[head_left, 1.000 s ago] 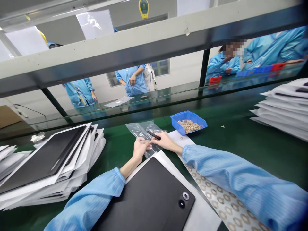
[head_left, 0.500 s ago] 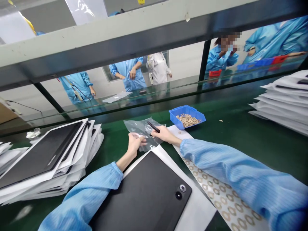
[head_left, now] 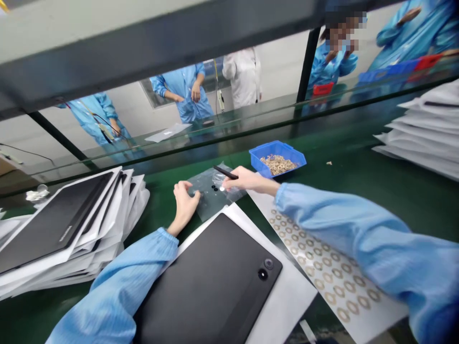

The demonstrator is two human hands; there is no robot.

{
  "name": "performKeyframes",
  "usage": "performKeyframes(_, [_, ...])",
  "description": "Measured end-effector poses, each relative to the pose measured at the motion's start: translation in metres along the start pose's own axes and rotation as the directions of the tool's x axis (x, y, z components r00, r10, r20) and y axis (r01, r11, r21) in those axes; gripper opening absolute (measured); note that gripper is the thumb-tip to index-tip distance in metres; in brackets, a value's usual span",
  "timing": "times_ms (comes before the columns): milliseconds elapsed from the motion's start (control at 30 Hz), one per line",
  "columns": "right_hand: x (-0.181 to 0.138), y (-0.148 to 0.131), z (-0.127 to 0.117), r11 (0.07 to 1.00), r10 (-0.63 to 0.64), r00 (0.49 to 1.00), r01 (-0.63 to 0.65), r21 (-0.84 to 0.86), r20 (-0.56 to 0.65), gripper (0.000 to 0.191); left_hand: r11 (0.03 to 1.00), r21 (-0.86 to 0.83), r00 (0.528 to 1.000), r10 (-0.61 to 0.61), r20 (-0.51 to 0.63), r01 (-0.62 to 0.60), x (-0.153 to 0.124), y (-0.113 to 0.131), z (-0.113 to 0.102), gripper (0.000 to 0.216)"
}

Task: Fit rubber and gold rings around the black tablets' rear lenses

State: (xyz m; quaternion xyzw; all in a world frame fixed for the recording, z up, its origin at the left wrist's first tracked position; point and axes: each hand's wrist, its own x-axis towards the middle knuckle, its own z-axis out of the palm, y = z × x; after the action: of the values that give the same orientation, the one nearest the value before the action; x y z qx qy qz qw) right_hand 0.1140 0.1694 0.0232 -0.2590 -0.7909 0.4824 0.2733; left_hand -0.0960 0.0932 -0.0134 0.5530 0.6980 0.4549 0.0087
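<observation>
My right hand is closed around a slim black pen-like tool, above a clear plastic bag. A small white round spot shows below its fingertips; I cannot make out what it is. Small black round pieces lie on or in the bag. My left hand is at the bag's left edge, thumb and fingers apart, holding nothing visible. Nearer to me, a dark tablet lies back up on a white sheet, its two round camera lenses at the right corner.
A blue bin of small tan rings stands behind my right hand. A sheet of ring stickers lies under my right forearm. Stacked tablets in white sleeves are at left, more white sleeves at right. Co-workers stand beyond the shelf.
My left hand has let go of the plastic bag and moved left, its fingers spreading. The bag now lies flatter, with the black round pieces showing. The view has tipped down slightly.
</observation>
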Motion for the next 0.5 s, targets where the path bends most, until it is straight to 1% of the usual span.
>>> performKeyframes(67, [-0.024, -0.017, -0.006, 0.997, 0.044, 0.996, -0.038, -0.072, 0.083, 0.017, 0.998, -0.004, 0.986, 0.069, 0.154, -0.069, -0.004, 0.017, -0.010, 0.012])
performKeyframes(100, [-0.038, -0.023, -0.009, 0.993, 0.076, 0.990, -0.064, -0.102, 0.120, 0.016, 0.993, -0.025, 0.960, 0.115, 0.256, -0.112, -0.009, 0.028, -0.014, 0.009])
performKeyframes(133, [-0.054, -0.027, -0.009, 0.988, 0.117, 0.979, -0.098, -0.119, 0.167, 0.014, 0.987, -0.055, 0.919, 0.161, 0.359, -0.151, -0.015, 0.039, -0.018, 0.007])
performKeyframes(167, [-0.070, -0.028, -0.009, 0.985, 0.156, 0.964, -0.136, -0.108, 0.213, 0.012, 0.974, -0.098, 0.855, 0.226, 0.468, -0.204, -0.022, 0.052, -0.022, 0.008])
performKeyframes(200, [-0.086, -0.029, -0.007, 0.981, 0.192, 0.944, -0.176, -0.082, 0.269, 0.011, 0.939, -0.162, 0.748, 0.341, 0.570, -0.305, -0.031, 0.064, -0.024, 0.009])
performKeyframes(233, [-0.101, -0.028, -0.003, 0.976, 0.218, 0.921, -0.215, -0.046, 0.323, 0.012, 0.910, -0.228, 0.643, 0.408, 0.648, -0.347, -0.041, 0.075, -0.026, 0.009])
performKeyframes(267, [-0.114, -0.026, 0.001, 0.969, 0.233, 0.900, -0.248, -0.007, 0.368, 0.014, 0.892, -0.273, 0.531, 0.437, 0.726, -0.362, -0.051, 0.084, -0.026, 0.009])
performKeyframes(300, [-0.125, -0.023, 0.005, 0.960, 0.243, 0.885, -0.277, 0.029, 0.397, 0.016, 0.872, -0.311, 0.455, 0.468, 0.757, -0.379, -0.061, 0.091, -0.025, 0.010])
performKeyframes(333, [-0.134, -0.019, 0.008, 0.952, 0.251, 0.878, -0.300, 0.059, 0.407, 0.018, 0.863, -0.329, 0.414, 0.479, 0.774, -0.384, -0.069, 0.095, -0.023, 0.009])
performKeyframes(367, [-0.140, -0.016, 0.011, 0.945, 0.260, 0.878, -0.316, 0.080, 0.401, 0.020, 0.857, -0.335, 0.399, 0.486, 0.777, -0.391, -0.075, 0.096, -0.020, 0.009])
performKeyframes(433, [-0.145, -0.010, 0.015, 0.934, 0.281, 0.886, -0.341, 0.108, 0.368, 0.021, 0.851, -0.332, 0.417, 0.497, 0.761, -0.407, -0.082, 0.094, -0.014, 0.009])
performKeyframes(500, [-0.146, -0.008, 0.015, 0.926, 0.295, 0.887, -0.357, 0.122, 0.355, 0.021, 0.848, -0.334, 0.418, 0.501, 0.758, -0.411, -0.081, 0.089, -0.009, 0.010])
